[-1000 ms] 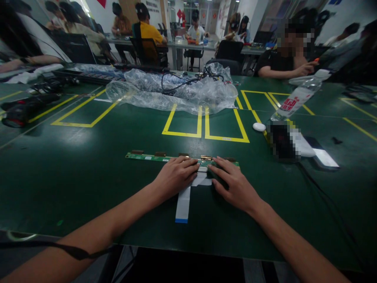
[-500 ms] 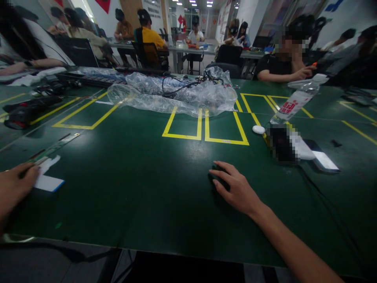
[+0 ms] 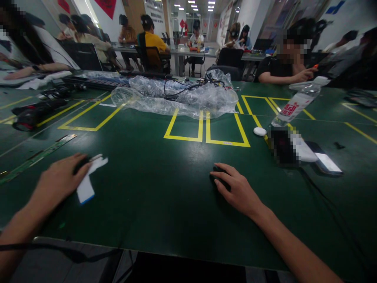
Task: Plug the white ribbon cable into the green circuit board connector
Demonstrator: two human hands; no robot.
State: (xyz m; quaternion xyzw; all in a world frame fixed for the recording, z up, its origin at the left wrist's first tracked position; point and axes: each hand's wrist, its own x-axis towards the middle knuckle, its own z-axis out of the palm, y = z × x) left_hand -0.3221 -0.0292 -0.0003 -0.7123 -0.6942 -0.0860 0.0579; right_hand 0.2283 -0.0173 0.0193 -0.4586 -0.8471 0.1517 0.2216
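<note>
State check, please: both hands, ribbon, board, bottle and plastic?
Left hand: closed on the ribbon.
Right hand: holding nothing, fingers loosely bent.
Ribbon: held, bent, blue end free.
Board: lying flat, partly out of view.
Bottle: capped; fill level unclear.
Plastic: crumpled.

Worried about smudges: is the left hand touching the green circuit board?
Apart: the head view shows tabletop between the left hand and the green circuit board.

Head-worn view, facing forward, down across table.
</note>
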